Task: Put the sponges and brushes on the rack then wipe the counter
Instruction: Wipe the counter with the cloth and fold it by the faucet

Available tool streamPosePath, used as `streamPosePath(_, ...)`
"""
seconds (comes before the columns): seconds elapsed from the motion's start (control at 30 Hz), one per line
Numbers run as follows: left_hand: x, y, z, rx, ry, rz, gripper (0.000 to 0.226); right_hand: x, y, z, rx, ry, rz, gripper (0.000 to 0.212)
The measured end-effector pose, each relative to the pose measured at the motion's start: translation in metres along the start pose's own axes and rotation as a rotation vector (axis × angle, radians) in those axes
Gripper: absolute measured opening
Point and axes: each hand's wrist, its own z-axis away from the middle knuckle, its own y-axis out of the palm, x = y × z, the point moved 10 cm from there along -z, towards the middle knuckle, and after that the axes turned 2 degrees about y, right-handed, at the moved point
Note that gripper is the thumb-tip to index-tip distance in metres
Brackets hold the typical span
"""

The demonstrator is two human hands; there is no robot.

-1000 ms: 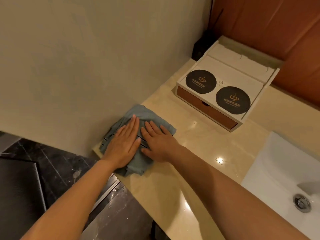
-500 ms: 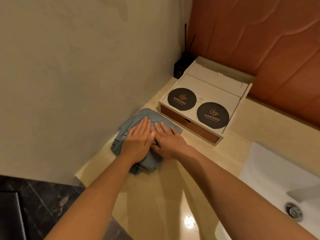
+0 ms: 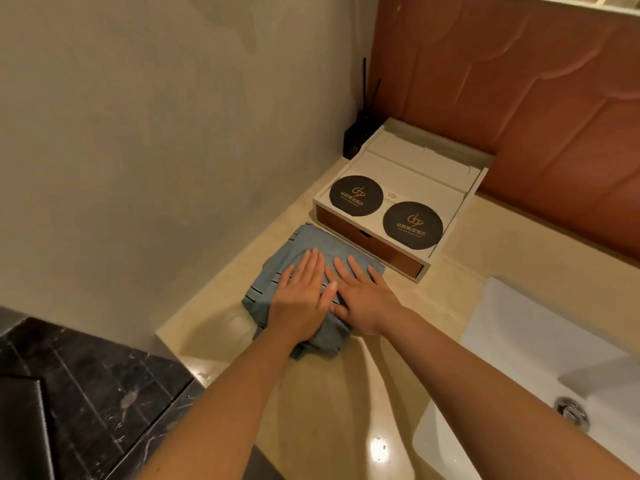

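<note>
A folded blue-grey cloth [image 3: 304, 244] with dark stripes lies on the beige stone counter [image 3: 332, 403], close to the left wall. My left hand [image 3: 301, 299] and my right hand [image 3: 363, 299] rest flat on it side by side, palms down and fingers stretched out, pressing it onto the counter. The cloth's far corner reaches almost to the front of a white tray box [image 3: 415, 174]. No sponges, brushes or rack are in view.
The white tray box carries two round black coasters [image 3: 356, 195] and has a brown drawer front. Behind it in the corner stands a black reed diffuser [image 3: 355, 140]. A white sink [image 3: 526, 341] with a metal drain [image 3: 571, 412] lies right. Dark marble floor [image 3: 86, 393] shows lower left.
Both hands have slid the cloth along the counter away from the front left edge, toward the tray box. The view has shifted up and right with them.
</note>
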Motion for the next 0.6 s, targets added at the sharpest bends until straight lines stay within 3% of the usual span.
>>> streamPosePath(0.6,-0.131,0.009,0.090,0.039,0.059,0.056,0.063,-0.051,0.055,0.145,-0.065,0.039,-0.141,0.065)
